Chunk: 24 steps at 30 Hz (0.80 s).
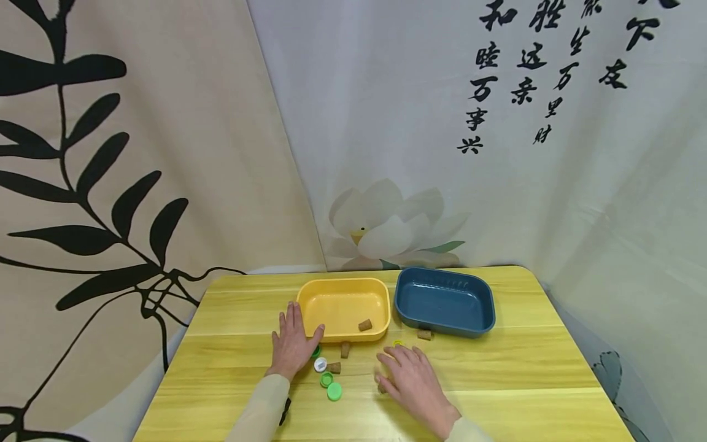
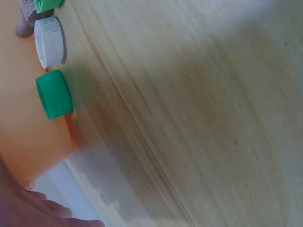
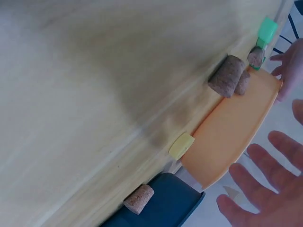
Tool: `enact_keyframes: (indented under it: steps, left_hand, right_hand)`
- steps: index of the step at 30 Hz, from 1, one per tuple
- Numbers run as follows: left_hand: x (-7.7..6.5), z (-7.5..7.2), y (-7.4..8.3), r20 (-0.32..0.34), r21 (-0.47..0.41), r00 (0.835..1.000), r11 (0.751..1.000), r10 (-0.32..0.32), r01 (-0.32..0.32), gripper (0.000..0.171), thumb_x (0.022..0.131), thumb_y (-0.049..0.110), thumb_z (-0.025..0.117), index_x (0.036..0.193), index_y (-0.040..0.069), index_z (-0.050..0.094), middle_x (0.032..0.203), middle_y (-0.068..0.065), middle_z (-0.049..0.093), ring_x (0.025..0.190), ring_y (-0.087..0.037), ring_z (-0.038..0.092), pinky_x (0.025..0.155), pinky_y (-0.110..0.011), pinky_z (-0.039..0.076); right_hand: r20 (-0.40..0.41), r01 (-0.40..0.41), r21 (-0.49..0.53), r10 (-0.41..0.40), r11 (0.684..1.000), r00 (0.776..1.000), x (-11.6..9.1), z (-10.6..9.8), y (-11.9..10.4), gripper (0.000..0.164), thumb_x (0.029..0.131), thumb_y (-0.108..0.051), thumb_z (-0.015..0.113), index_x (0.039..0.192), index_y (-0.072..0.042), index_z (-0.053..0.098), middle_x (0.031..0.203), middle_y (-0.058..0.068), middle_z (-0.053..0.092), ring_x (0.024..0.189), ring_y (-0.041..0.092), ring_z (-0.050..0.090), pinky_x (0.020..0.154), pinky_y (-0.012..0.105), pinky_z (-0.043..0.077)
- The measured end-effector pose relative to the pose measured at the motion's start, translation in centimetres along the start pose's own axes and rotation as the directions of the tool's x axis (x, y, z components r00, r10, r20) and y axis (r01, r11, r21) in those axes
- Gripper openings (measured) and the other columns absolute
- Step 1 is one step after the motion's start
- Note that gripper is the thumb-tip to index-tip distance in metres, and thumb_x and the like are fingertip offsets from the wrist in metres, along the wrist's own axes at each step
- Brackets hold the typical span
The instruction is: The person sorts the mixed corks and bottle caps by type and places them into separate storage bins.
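My left hand [image 1: 291,345] touches the left front rim of a yellow tray [image 1: 317,282], its fingers straight and the thumb spread. One cork [image 1: 365,325] lies inside that tray. My right hand [image 1: 414,383], fingers spread, is over the table and holds nothing. Beside its thumb a cork [image 3: 227,76] stands partly hidden in the head view. A yellow cap [image 3: 182,146] lies just beyond its fingertips. Near my left hand are a white bottle cap [image 1: 320,364], a dark green cap [image 2: 54,94], two lighter green caps [image 1: 334,391] and two corks [image 1: 334,368].
A dark blue tray [image 1: 446,332] stands right of the yellow one, with a cork [image 1: 424,334] in front of it. All stand on a wooden table [image 1: 525,380]. Behind its far edge hangs a printed cloth [image 1: 386,123]. A small black object [image 1: 285,411] shows beside the left sleeve.
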<state>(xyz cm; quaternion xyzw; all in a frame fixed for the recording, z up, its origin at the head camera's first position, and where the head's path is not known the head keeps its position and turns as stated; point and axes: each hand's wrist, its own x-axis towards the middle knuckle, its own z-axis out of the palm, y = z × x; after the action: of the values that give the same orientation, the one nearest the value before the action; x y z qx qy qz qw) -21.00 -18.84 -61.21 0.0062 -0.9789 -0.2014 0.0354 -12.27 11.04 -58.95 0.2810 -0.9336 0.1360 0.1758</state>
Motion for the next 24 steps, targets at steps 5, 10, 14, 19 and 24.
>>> enact_keyframes:
  steps: [5, 10, 14, 19, 24]
  left_hand:
    - [0.0, 0.1, 0.0, -0.010, 0.001, 1.000, 1.000, 0.003, -0.003, 0.098, 0.091, 0.069, 0.040, 0.155, 0.002, 0.006, 0.161, -0.016, 0.004, 0.143, -0.044, 0.009, 0.101, -0.074, 0.019]
    - [0.0, 0.1, 0.0, -0.008, -0.003, 1.000, 1.000, -0.001, 0.001, 0.098, 0.092, 0.067, 0.042, 0.155, 0.002, 0.006, 0.161, -0.016, 0.002, 0.143, -0.044, 0.008, 0.101, -0.074, 0.017]
    - [0.0, 0.1, -0.1, -0.002, -0.007, 1.000, 1.000, -0.006, 0.006, 0.098, 0.092, 0.068, 0.041, 0.155, 0.003, 0.006, 0.161, -0.014, 0.001, 0.143, -0.044, 0.009, 0.101, -0.074, 0.017]
    - [0.0, 0.2, -0.1, -0.004, -0.001, 1.000, 1.000, -0.002, 0.002, 0.100, 0.090, 0.072, 0.037, 0.155, 0.002, 0.006, 0.161, -0.014, 0.001, 0.143, -0.044, 0.009, 0.100, -0.075, 0.018]
    - [0.0, 0.1, -0.1, -0.010, -0.001, 1.000, 1.000, 0.003, -0.003, 0.098, 0.091, 0.068, 0.042, 0.155, 0.001, 0.007, 0.161, -0.015, 0.002, 0.143, -0.045, 0.010, 0.100, -0.075, 0.018]
  right_hand:
    - [0.058, 0.007, 0.000, -0.007, 1.000, 0.998, -0.6, 0.3, -0.2, 0.047, 0.090, -0.050, 0.062, 0.126, -0.019, 0.063, 0.132, 0.006, 0.058, 0.118, 0.030, 0.055, 0.095, 0.058, 0.042]
    - [0.153, -0.015, 0.022, 0.011, 1.000, 0.988, -1.2, 0.5, -0.5, 0.054, 0.090, -0.055, 0.060, 0.132, -0.021, 0.059, 0.137, 0.008, 0.054, 0.120, 0.035, 0.053, 0.092, 0.060, 0.043]
    - [0.255, -0.040, 0.035, 0.030, 0.999, 0.966, -1.5, 0.5, -0.8, 0.061, 0.089, -0.057, 0.058, 0.139, -0.022, 0.054, 0.144, 0.008, 0.048, 0.124, 0.038, 0.049, 0.093, 0.062, 0.041]
    - [0.365, -0.058, 0.009, 0.051, 0.998, 0.930, -1.7, 0.5, -0.9, 0.064, 0.090, -0.059, 0.055, 0.145, -0.026, 0.046, 0.149, 0.007, 0.041, 0.129, 0.040, 0.043, 0.096, 0.063, 0.038]
    - [0.367, -0.025, -0.019, 0.030, 1.000, 0.930, -1.9, 0.6, -1.0, 0.059, 0.091, -0.055, 0.058, 0.142, -0.026, 0.050, 0.144, 0.008, 0.047, 0.127, 0.041, 0.045, 0.094, 0.063, 0.039]
